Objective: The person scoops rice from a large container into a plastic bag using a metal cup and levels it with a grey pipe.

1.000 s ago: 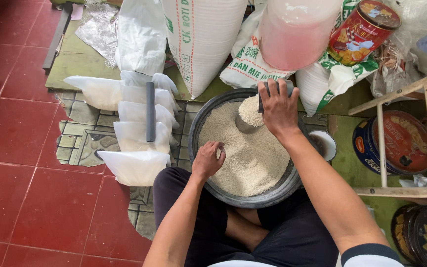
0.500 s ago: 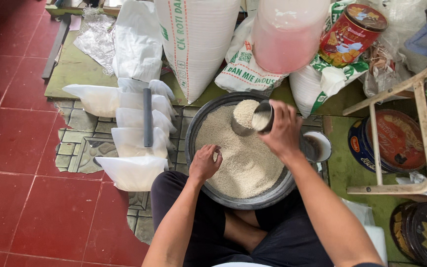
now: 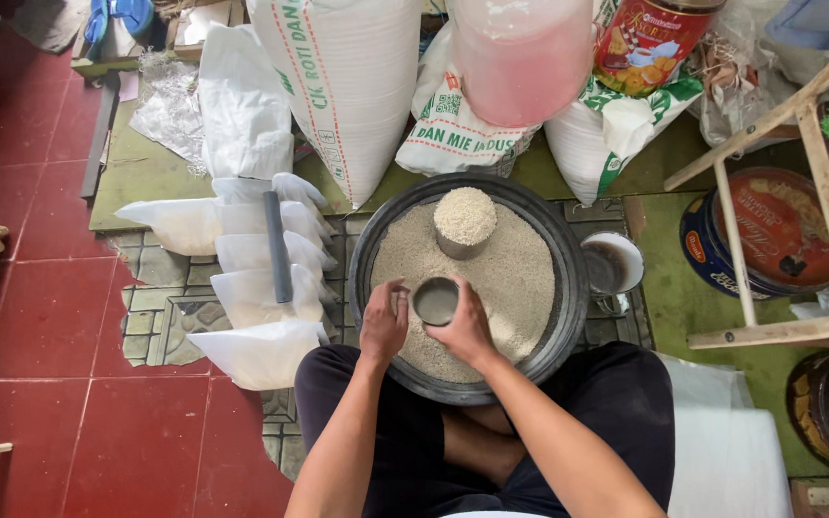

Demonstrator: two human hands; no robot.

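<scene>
Half a second ago the right hand [image 3: 467, 331] was at the far rim of the basin, tipping a rice-loaded can. Now it is back at the near side, lower centre of frame, fingers wrapped around a small empty metal can [image 3: 435, 300]. The left hand [image 3: 383, 324] has barely moved: beside the can on its left, fingers loosely curled, thumb touching the can's rim.

Can orientation: mouth straight up toward the camera, long axis vertical, base on the rice.

The wide dark basin [image 3: 368, 251] sits mid-frame on the floor, against the person's crossed legs, full of rice. A second can [image 3: 464, 223], heaped with rice, stands upright in the upper part of the basin; it wasn't standing there before.

Left of the basin: a row of filled white plastic bags [image 3: 251, 278]. Right of it, touching the rim: a white enamel cup [image 3: 612, 264].
</scene>
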